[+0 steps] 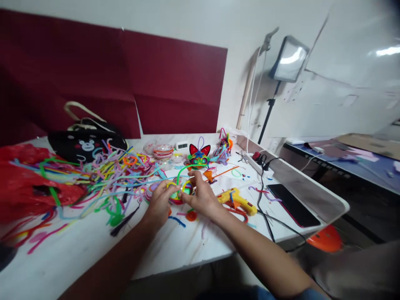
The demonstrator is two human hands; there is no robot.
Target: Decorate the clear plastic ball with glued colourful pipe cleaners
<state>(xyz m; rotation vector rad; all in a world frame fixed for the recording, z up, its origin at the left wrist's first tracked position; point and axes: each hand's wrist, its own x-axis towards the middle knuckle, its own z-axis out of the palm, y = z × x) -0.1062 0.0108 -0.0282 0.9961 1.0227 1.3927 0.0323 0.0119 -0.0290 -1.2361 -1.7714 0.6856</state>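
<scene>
Over the white table, my left hand (161, 204) and my right hand (201, 196) meet around a round craft piece (178, 196) made of colourful pipe cleaners. Both hands have their fingers closed on its sides. A bright green pipe cleaner (187, 166) rises from the piece and bends over to the right. Yellow loops show between the fingers, while the lower part is partly hidden by my hands. Just behind stands a finished-looking mask-like figure (199, 157) with red and black ears. A yellow glue gun (237, 201) lies right of my right hand.
A heap of loose pipe cleaners (125, 171) spreads over the left, beside a red plastic bag (40, 183) and a black bag (87, 143). On the right are a phone (293, 205), a power strip (261, 165) and black cables (265, 216). Another colourful figure (223, 148) stands at the back.
</scene>
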